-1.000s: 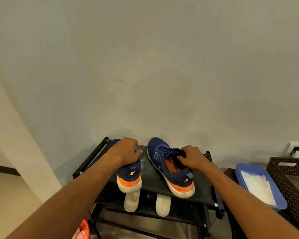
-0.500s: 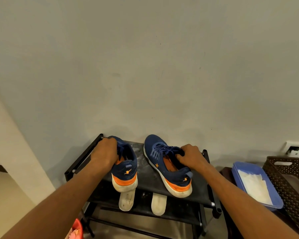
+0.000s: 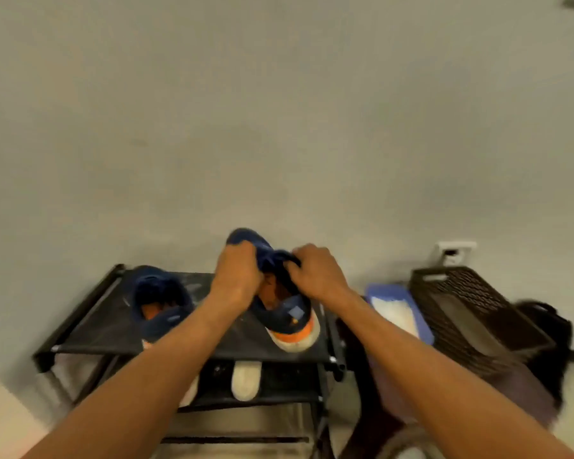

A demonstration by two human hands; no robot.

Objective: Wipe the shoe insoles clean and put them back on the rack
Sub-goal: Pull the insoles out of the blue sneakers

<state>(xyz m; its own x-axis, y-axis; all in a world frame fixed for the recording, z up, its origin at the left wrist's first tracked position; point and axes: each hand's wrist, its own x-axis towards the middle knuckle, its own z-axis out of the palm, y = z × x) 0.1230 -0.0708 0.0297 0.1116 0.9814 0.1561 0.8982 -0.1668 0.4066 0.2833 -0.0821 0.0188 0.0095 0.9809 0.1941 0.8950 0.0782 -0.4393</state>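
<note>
Spreading shoe [image 3: 289,318] mouth atop rack [image 3: 96,332], we judge, to reach inside; our left hand [image 3: 237,279] curls round tongue; right hand [image 3: 315,276] pinches collar; two pale insoles [image 3: 246,380] lie on shelf below, one partly hidden

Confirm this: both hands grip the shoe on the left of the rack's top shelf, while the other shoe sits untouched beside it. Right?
Not quite. In the head view the left hand and right hand grip the right shoe on the rack's top shelf; the left shoe sits untouched beside it.
</note>
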